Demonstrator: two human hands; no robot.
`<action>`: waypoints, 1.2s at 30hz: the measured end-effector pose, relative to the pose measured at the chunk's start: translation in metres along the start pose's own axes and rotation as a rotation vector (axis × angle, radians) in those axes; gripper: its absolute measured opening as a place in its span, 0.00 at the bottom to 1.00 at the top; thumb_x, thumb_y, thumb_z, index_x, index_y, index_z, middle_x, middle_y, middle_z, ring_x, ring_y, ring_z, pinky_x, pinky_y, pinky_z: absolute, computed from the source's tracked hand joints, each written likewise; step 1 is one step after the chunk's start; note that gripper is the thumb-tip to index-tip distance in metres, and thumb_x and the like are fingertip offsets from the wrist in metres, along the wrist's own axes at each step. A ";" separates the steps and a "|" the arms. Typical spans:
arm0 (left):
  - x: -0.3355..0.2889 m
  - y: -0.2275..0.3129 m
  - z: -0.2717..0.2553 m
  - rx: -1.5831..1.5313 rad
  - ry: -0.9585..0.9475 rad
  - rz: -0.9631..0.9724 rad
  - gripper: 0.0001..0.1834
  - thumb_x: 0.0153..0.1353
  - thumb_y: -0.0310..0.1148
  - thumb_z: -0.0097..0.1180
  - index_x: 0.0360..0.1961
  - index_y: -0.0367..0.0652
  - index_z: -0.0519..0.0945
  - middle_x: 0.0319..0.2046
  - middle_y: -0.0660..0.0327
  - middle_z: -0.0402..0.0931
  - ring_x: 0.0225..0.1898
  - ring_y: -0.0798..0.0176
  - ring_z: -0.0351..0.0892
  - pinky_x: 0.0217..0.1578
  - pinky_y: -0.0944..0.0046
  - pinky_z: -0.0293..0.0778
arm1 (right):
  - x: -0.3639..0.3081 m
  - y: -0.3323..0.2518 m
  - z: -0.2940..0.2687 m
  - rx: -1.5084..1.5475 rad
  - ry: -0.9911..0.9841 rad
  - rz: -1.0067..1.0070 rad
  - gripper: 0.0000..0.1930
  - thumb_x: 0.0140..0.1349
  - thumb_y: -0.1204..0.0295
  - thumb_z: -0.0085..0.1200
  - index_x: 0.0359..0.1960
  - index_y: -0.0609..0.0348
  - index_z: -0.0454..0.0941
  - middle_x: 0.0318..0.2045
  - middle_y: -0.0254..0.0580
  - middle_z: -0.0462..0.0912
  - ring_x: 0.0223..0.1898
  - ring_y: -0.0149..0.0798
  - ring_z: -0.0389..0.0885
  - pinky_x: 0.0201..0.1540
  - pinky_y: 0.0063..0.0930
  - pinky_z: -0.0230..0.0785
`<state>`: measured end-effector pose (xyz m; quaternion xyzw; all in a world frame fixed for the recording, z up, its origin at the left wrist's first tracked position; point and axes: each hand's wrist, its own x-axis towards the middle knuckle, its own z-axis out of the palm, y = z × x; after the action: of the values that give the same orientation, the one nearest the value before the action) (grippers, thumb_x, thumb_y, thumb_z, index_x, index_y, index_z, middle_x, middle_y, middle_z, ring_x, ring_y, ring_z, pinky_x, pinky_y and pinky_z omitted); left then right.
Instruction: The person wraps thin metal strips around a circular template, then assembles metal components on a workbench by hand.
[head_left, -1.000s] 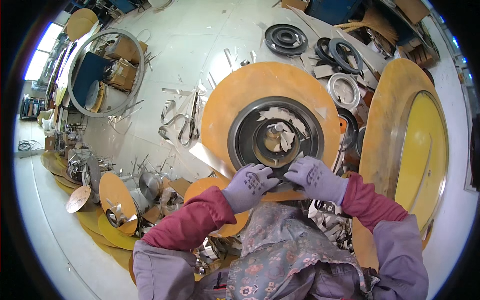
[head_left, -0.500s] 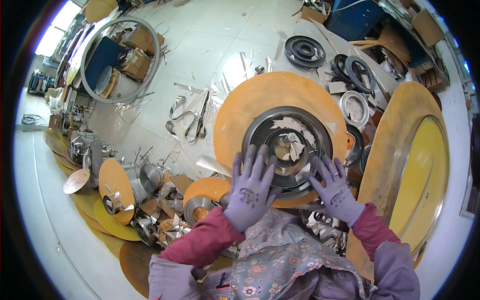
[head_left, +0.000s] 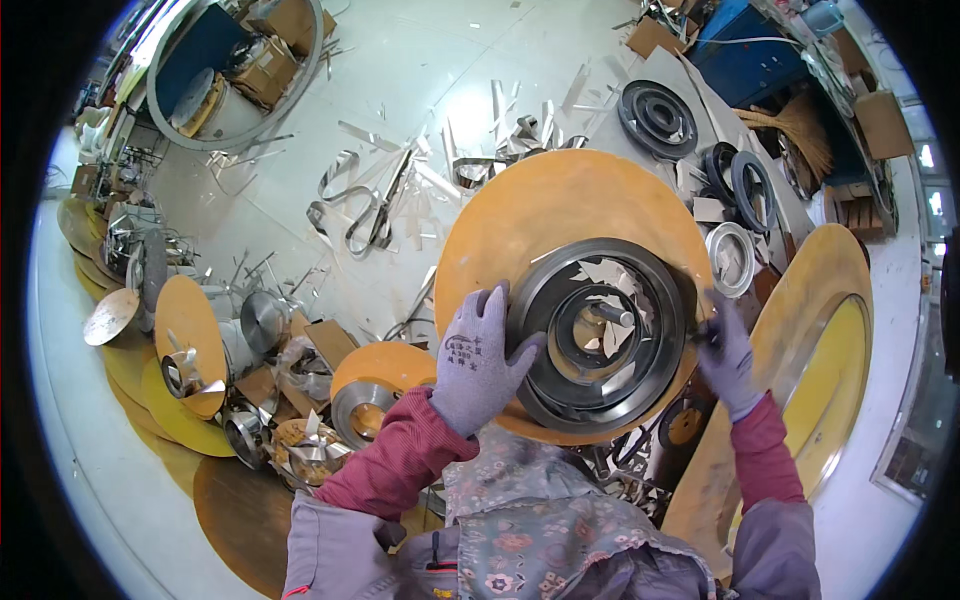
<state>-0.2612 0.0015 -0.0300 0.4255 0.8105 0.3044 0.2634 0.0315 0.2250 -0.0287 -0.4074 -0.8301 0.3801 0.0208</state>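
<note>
Stacked dark metal rings (head_left: 532, 375) lie on a large orange disc (head_left: 570, 195) in front of me. Whitish scraps (head_left: 612, 272) and a short metal cylinder (head_left: 612, 314) show within the rings. My left hand (head_left: 475, 355), in a grey-purple glove, is at the rings' left side. Its fingers are stretched out together, with the thumb spread toward the rim. At the right edge of the disc is my gloved right hand (head_left: 730, 360), beside the rings. Its fingertips are blurred, so any grip there is unclear.
A tall orange disc with a yellow centre (head_left: 835, 370) leans at right. Metal strips (head_left: 365, 205) litter the floor beyond. Black rings (head_left: 657, 120) and a silver ring (head_left: 730, 260) lie at far right. Several discs and metal parts (head_left: 190, 340) crowd the left.
Both hands have parted from above the rings' near side, the left toward their left side, the right outward to the disc's right edge. The view has shifted, and the rings sit lower right.
</note>
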 end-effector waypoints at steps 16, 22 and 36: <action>0.006 0.021 0.021 0.243 0.175 0.264 0.35 0.53 0.28 0.51 0.64 0.33 0.60 0.64 0.42 0.56 0.67 0.35 0.50 0.65 0.39 0.44 | -0.003 -0.065 0.064 -0.487 0.347 0.024 0.37 0.57 0.65 0.55 0.67 0.64 0.53 0.64 0.57 0.58 0.64 0.58 0.57 0.66 0.51 0.48; -0.006 0.037 0.012 0.364 0.080 0.335 0.32 0.53 0.27 0.51 0.63 0.35 0.63 0.65 0.45 0.56 0.67 0.36 0.51 0.66 0.39 0.44 | -0.004 -0.067 0.055 -0.611 0.310 -0.014 0.36 0.56 0.67 0.53 0.67 0.61 0.54 0.65 0.54 0.57 0.65 0.56 0.56 0.67 0.52 0.44; -0.069 0.026 0.056 0.559 -0.268 0.520 0.37 0.52 0.47 0.57 0.62 0.42 0.66 0.68 0.50 0.54 0.68 0.44 0.52 0.65 0.37 0.44 | -0.056 -0.085 0.064 -0.468 -0.274 -0.391 0.49 0.43 0.50 0.66 0.67 0.57 0.56 0.68 0.48 0.54 0.70 0.52 0.48 0.68 0.58 0.43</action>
<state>-0.1748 -0.0303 -0.0380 0.7074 0.6859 0.0706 0.1550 -0.0092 0.1148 -0.0031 -0.1791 -0.9525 0.2192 -0.1126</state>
